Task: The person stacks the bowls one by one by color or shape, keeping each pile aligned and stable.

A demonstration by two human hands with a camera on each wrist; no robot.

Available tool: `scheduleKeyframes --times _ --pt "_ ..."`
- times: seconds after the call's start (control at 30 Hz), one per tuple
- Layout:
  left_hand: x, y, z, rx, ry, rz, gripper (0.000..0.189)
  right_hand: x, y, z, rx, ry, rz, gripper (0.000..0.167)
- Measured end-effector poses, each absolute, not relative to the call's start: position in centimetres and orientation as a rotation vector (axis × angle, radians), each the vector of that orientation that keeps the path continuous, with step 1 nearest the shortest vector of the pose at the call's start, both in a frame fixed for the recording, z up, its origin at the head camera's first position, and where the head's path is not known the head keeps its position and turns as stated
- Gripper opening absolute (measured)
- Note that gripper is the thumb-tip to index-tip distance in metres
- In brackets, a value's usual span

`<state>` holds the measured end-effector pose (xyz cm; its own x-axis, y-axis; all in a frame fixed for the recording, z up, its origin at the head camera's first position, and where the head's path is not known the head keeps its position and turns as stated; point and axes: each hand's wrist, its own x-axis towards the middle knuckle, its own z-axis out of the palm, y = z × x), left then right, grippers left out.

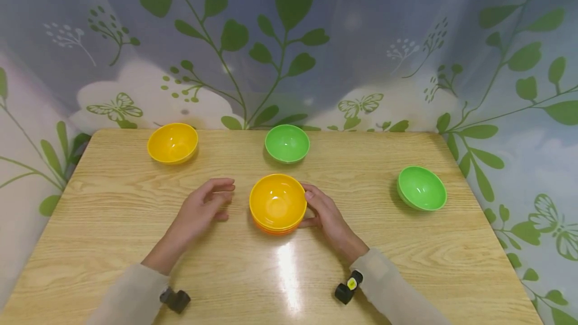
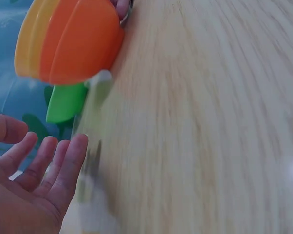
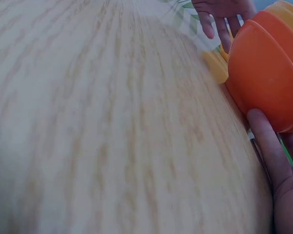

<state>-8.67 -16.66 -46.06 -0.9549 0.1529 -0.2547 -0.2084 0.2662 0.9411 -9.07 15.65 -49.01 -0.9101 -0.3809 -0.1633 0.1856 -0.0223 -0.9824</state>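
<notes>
Yellow-over-orange stack of glossy, round nested bowls (image 1: 277, 202) at frame centre, right hand (image 1: 331, 220) on it

Stack looks upright on the pale wood-grain table (image 1: 113, 209), yellow bowl on top, orange below; exact count hard to tell. Right hand curls round its right side, thumb on the near side and fingers on the far side, so partly closed to the stack's width. Left hand (image 1: 198, 209) is just left of the stack, apart from it, fingers loosely bent and spread, nothing in it.

Others: glossy yellow round bowl (image 1: 173, 144), upper left; glossy green round bowl (image 1: 287, 143), upper centre, behind the stack; second glossy green round bowl (image 1: 422, 189), right of frame. All three face up, apart from each other. Leaf-print cloth (image 1: 352, 44) fills the top.

Handling, judged by eye: probably plastic, so light, stiff, hard to break. Shiny walls may be a bit slippery and flare toward the rim; nested bowls could slide on each other if tilted. Best hold: both sides, low on the orange wall, so the bottom bowl comes too. Pinching the top rim alone likely takes just the yellow one.
</notes>
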Motion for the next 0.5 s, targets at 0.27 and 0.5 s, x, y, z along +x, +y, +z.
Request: scheduleKeyframes --times 0.27,0.5 --pt "-8.5 -18.6 -46.5 -0.089 2.265 1.735 0.044 -9.1 15.6 -49.0 -0.203 1.865 -1.996 0.058" --pt "-8.4 -19.6 -46.5 -0.093 2.281 1.735 0.045 -9.0 15.7 -49.0 -0.202 1.857 -2.001 0.058"
